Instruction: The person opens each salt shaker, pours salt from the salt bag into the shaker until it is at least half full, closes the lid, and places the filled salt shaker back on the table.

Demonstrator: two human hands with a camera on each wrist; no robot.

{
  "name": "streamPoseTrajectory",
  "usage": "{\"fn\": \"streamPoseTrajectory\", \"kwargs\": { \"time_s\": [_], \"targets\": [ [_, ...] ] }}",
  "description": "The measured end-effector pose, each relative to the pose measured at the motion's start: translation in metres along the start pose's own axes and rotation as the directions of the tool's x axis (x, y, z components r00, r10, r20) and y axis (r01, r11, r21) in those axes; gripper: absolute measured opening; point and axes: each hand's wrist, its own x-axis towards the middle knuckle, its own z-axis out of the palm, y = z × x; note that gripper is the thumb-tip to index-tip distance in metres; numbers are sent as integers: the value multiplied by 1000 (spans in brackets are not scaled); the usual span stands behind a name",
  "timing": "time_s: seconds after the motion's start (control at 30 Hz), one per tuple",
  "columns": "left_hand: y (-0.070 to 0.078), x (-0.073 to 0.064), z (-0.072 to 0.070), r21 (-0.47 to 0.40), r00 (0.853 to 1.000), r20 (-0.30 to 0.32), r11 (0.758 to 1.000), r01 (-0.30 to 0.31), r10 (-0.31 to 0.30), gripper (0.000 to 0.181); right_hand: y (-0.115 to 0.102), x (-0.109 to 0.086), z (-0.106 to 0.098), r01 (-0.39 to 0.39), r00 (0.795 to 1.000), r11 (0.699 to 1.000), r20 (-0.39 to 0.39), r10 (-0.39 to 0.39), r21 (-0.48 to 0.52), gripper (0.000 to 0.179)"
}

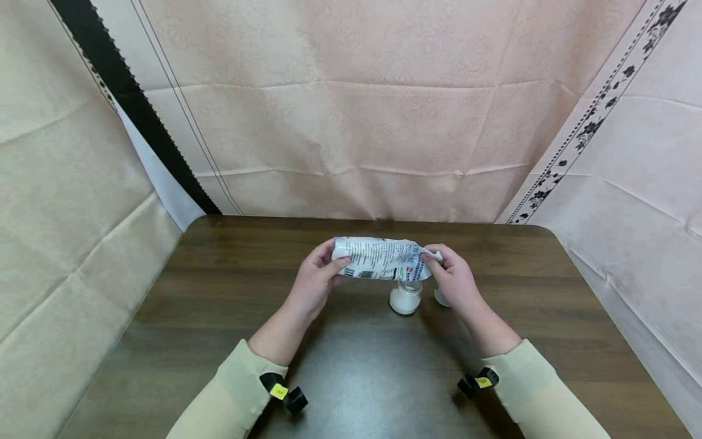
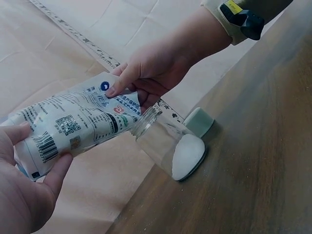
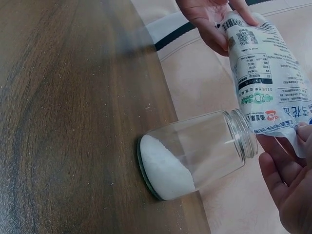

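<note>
A printed white plastic bag of salt is held lengthwise above the table by both hands. My left hand grips its left end, thumb on the front. At the other end my right hand pinches the narrowed corner between thumb and fingers. Just below that end stands an upright glass jar, uncapped, its mouth right at the bag's lower edge. White salt lies banked against one side in the jar's lower part. A pale green lid rests on the table behind the jar, partly covered by my right hand in the head view.
The brown wooden table has rounded far corners. Small white grains dot its surface near the jar in the right wrist view. Pale patterned cloth hangs behind and beside the table. Both wrists wear black strapped cameras.
</note>
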Motion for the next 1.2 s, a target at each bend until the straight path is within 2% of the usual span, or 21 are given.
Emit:
{"fn": "streamPoseTrajectory", "kwargs": {
  "time_s": [0.3, 0.87, 1.2],
  "targets": [
    [-2, 1, 1, -41, 1000, -17, 999, 9, -10, 40, 1, 0, 1, -18, 1000, 1000, -3, 18, -1, 21],
    [-7, 3, 3, -134, 999, -28, 990, 36, -40, 41, 2, -1, 0, 10, 1000, 1000, -5, -10, -2, 20],
    [-10, 5, 6, -197, 999, -32, 980, 27, -34, 41, 7, 1, 1, 23, 1000, 1000, -20, -23, 12, 21]
  ]
}}
